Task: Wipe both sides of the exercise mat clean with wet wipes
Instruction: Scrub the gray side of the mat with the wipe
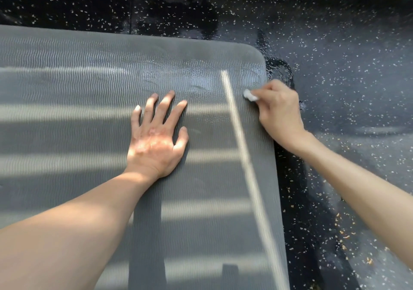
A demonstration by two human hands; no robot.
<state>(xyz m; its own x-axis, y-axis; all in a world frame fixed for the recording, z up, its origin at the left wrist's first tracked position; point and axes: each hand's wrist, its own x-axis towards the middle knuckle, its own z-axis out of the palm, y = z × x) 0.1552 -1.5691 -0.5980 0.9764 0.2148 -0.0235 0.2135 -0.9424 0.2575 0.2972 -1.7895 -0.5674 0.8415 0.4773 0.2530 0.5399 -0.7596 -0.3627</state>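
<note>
The grey ribbed foam exercise mat (89, 115) is laid flat on the black speckled rubber floor (346, 55), its rounded far corner toward the upper right. A small bunched white wet wipe (249, 94) is pinched in the curled fingers of the right hand (279, 113) and pressed against the mat near its right edge, where a damp sheen is visible on the ribs. The left hand (156, 140) is laid palm-down on the mat with fingers straight and spread, presumably to keep the mat from sliding under the wiping stroke. The underside is judged not yet wiped.
</note>
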